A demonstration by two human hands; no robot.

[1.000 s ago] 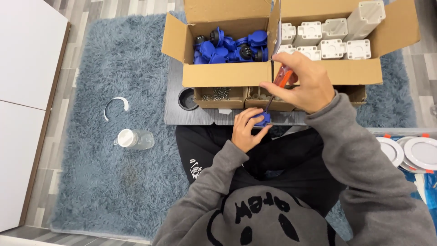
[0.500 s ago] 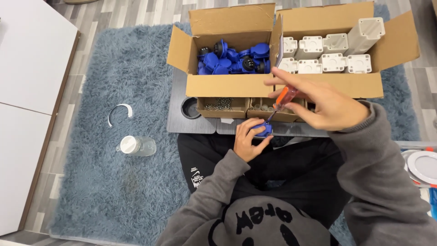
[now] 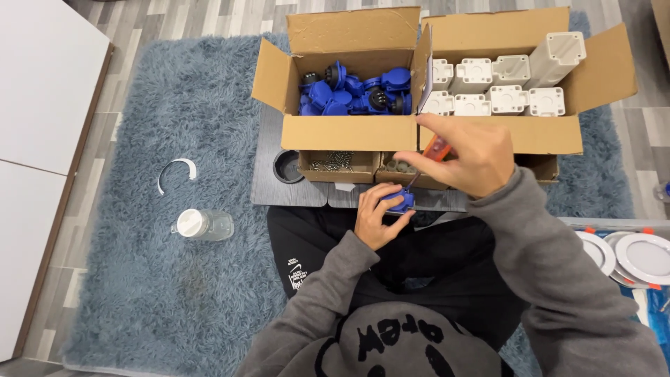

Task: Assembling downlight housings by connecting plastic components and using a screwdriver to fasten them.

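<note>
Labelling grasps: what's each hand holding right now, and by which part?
Left hand pinches a small blue plastic connector by its sides. Right hand grips an orange-handled screwdriver by the handle, shaft angled down onto the connector.

Right hand (image 3: 464, 157) lowered — screwdriver (image 3: 431, 155) tip now at blue part (image 3: 398, 202)

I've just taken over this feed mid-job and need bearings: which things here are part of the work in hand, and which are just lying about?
In use:
- small blue plastic part, held in the left hand
- orange-handled screwdriver, in the right hand
- cardboard box of blue plastic parts
- small cardboard tray of metal screws

Lying about:
- clear plastic bottle with white cap
- white curved strip
- round white discs
</note>
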